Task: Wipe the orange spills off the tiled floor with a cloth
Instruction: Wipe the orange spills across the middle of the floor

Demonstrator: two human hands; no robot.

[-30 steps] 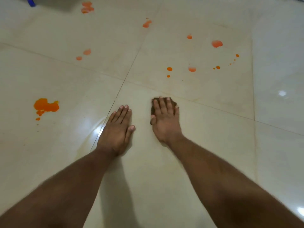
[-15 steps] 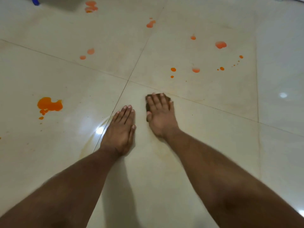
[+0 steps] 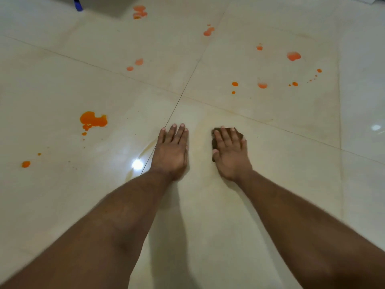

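Note:
My right hand [image 3: 231, 152] lies flat with straight fingers on a small dark brown cloth [image 3: 237, 132], pressing it onto the cream tiled floor [image 3: 208, 205]; most of the cloth is hidden under the palm. My left hand [image 3: 171, 151] rests flat on the floor beside it, over a tile joint, holding nothing. A large orange spill [image 3: 93, 119] lies to the left of my left hand. Smaller orange drops [image 3: 262, 85] dot the tile beyond the cloth, with a bigger blot [image 3: 293, 56] further back right.
More orange spots lie at the back: a pair [image 3: 135, 64] left of centre, one [image 3: 208, 31] near a tile joint and a patch [image 3: 139, 12] at the top. A small drop [image 3: 26, 164] sits at the left. A blue object [image 3: 77, 5] shows at the top edge.
My right hand slid the cloth left toward my left hand, then back right and nearer to me. The left hand stayed planted on the floor.

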